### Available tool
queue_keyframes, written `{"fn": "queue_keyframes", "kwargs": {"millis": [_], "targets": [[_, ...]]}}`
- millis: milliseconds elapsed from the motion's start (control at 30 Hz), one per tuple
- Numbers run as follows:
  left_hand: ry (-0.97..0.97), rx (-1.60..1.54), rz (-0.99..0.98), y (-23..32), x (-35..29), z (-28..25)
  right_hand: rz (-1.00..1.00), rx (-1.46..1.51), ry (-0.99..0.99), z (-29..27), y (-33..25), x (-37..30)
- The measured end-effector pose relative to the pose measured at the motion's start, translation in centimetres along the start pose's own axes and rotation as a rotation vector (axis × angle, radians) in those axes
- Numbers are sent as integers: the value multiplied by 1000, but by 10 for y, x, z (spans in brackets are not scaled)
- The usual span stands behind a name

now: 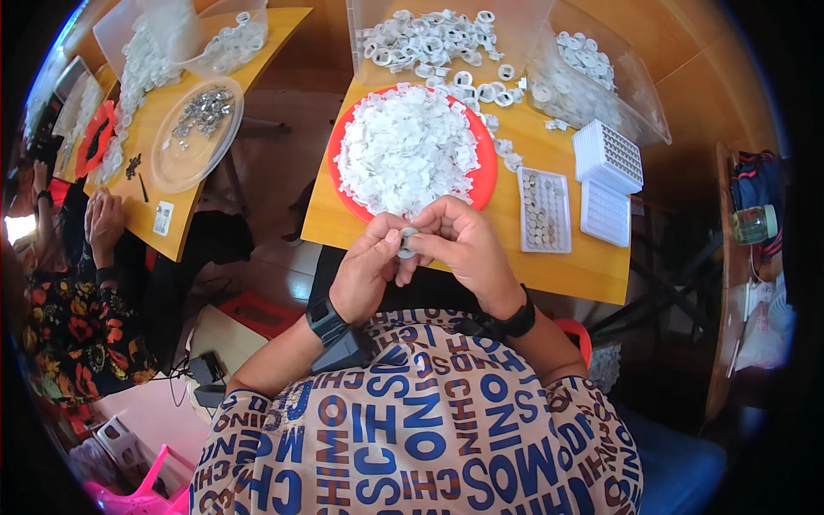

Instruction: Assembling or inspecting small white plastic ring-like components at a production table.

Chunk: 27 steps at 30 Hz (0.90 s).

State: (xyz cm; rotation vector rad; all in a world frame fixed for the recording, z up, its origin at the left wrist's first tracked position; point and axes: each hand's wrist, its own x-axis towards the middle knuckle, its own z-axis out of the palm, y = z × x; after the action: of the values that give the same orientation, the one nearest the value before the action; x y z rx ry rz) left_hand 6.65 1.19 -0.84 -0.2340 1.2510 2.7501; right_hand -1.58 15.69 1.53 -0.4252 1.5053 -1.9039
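My left hand and my right hand meet just in front of the table's near edge. Between their fingertips they pinch a small round white plastic piece with a greyish middle; the fingers cover part of it. Right behind my hands stands a red round tray heaped with small white translucent plastic pieces. To the right of my right hand lies a white compartment tray, partly filled with round coin-like discs.
Stacked white trays stand at the right. Clear bins and loose white rings fill the table's back. On the left, another person's hands rest by a second table holding a clear round lid with metal parts.
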Motion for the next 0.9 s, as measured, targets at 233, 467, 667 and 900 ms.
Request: {"fn": "queue_keyframes", "kwargs": {"millis": [233,467,667,900], "targets": [[8,85,17,0,0,-4,1,-16,-24,-2,8,4],[23,-71,-3,-1,4,-3,50,49,-31,-6,11,5],[15,-20,25,-2,4,-4,18,47,-73,-7,12,5],[24,27,43,0,1,-5,27,15,-48,2,7,5]]}}
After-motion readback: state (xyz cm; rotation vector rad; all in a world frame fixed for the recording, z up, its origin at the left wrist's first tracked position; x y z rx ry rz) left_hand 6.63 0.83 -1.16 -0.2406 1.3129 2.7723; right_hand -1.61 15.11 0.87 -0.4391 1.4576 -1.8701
